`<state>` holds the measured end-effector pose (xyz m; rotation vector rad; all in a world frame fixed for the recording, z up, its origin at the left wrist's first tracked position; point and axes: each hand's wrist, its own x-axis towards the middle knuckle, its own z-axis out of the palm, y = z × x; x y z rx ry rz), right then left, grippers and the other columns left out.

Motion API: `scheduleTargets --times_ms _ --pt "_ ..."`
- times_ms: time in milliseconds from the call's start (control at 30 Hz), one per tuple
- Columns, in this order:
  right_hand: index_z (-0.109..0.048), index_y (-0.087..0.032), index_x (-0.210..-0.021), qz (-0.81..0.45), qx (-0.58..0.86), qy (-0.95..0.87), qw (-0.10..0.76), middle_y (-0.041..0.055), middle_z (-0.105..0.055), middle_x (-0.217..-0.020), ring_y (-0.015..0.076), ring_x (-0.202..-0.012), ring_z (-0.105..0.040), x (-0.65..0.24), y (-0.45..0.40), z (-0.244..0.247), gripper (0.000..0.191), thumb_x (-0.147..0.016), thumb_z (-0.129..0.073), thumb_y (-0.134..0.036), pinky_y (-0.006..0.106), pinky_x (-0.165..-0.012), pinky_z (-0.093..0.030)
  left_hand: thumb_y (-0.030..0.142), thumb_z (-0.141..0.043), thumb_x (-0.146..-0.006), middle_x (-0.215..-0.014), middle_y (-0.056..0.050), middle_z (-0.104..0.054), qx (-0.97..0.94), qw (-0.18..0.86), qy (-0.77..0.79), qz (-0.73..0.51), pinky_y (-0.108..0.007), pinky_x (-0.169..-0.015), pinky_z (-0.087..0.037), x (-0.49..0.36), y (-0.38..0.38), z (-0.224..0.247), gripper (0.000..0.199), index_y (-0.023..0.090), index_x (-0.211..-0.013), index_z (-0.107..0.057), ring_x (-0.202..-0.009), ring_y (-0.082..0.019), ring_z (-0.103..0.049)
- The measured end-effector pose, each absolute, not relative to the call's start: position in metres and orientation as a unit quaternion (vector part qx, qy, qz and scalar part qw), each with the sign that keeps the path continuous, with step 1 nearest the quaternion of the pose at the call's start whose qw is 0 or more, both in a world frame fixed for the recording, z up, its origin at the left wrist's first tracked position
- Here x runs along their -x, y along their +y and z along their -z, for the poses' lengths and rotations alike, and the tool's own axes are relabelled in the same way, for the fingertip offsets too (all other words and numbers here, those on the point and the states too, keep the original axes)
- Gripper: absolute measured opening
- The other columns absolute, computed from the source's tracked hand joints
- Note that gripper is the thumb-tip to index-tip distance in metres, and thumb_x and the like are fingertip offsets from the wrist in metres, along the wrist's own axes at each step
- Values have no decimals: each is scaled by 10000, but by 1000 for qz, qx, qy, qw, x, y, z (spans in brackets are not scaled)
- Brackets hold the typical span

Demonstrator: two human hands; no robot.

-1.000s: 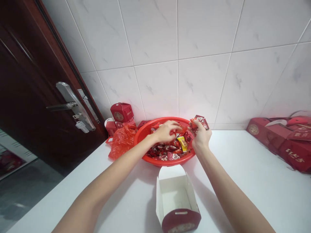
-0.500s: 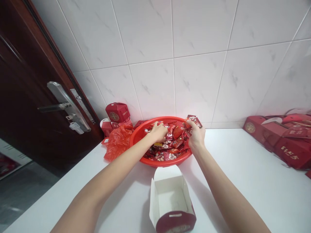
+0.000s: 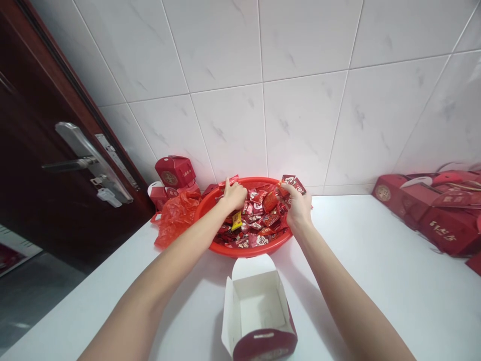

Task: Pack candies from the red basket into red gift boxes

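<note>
A red plastic basket (image 3: 242, 252) on the white table holds many wrapped candies (image 3: 258, 239), mostly red, with one yellow wrapper (image 3: 236, 220) among them. Over its left back part, my left hand (image 3: 235, 196) has its fingers closed on a red wrapped candy (image 3: 233, 179). At the basket's right rim, my right hand (image 3: 299, 208) grips several wrapped candies (image 3: 295, 184) in dark red and bright red. Part of them is hidden by the fingers. In front of the basket stands an open gift box (image 3: 263, 306), white inside and dark red outside, with nothing in it.
On the left, a crumpled red plastic bag (image 3: 175, 218) lies beside small red gift boxes (image 3: 175, 172). More red boxes (image 3: 432, 210) are piled at the right against the tiled wall (image 3: 300, 125). A dark door (image 3: 33, 200) with a metal handle borders the table's left side.
My left hand has moved up and left from among the candies, and a red candy now shows at its fingers. My right hand keeps its candies. The view has shifted slightly.
</note>
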<state>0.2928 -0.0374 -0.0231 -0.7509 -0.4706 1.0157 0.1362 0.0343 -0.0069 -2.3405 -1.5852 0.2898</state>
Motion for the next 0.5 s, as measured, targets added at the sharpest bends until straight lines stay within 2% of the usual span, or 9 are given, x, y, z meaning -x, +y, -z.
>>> scheduleTargets --times_ms 233,400,500 --pt "-581 -199 -703 -481 345 -225 774 -34 -639 -662 151 -684 -636 -292 -40 21 270 -524 -778 -243 241 -559 -535 415 -565 -844 -1261 -172 -669 818 104 -560 -83 -700 -1165 1 -135 40 25 359 203 -1019 -797 -1320 -403 -460" --pt "-585 -195 -691 -476 350 -231 773 -32 -629 -647 150 -661 -618 -292 -42 19 259 -522 -777 -235 251 -550 -541 535 -707 -714 -1371 -141 -622 795 74 -596 -87 -722 -1141 44 -140 52 40 409 279 -1020 -798 -1426 -462 -319" --pt "-593 -189 -702 -477 346 -238 772 -27 -639 -661 150 -679 -623 -292 -43 20 266 -523 -784 -233 247 -560 -545 488 -746 -666 -1404 -129 -604 778 70 -616 -100 -728 -1136 46 -146 61 46 432 314 -1060 -785 -1443 -470 -290"
